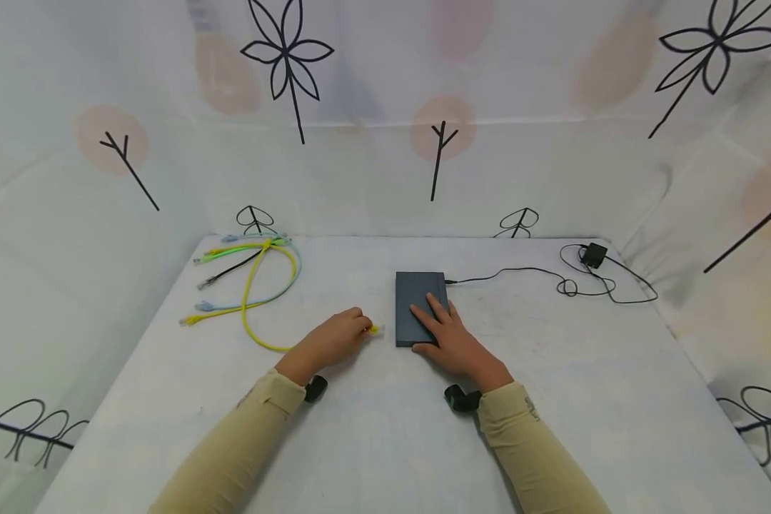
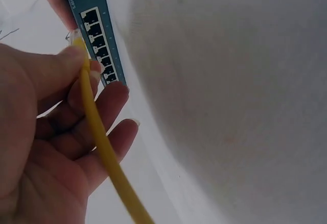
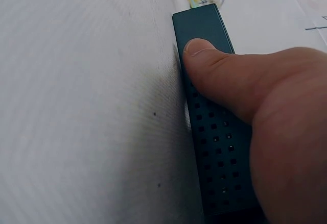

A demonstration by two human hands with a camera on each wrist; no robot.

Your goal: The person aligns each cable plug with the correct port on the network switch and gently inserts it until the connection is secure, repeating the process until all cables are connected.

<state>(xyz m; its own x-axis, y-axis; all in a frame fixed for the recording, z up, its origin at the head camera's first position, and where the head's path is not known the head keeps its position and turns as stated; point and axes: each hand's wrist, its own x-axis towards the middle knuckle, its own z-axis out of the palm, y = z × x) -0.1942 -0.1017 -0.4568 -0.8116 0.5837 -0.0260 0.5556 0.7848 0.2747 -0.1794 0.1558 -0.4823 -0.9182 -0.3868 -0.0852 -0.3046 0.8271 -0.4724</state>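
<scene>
My left hand (image 1: 337, 339) pinches a yellow network cable (image 2: 108, 155) between thumb and index finger, close behind its clear plug (image 2: 75, 33). That plug points at the left side of a dark blue-grey network switch (image 1: 411, 293), a short gap away in the head view. In the left wrist view, a row of ports (image 2: 100, 48) lines the switch's side beside the plug. Spread over the switch's top, the fingers of my right hand (image 1: 455, 344) lie nearly straight. Its thumb (image 3: 204, 55) presses the near side, above a pattern of vent holes (image 3: 219, 147).
A bundle of yellow, green, blue and black network cables (image 1: 247, 293) lies at the table's back left. From the switch's back right corner a thin black power cord (image 1: 520, 269) runs to a black adapter (image 1: 594, 255). Patterned white cloth (image 1: 360, 178) walls the table.
</scene>
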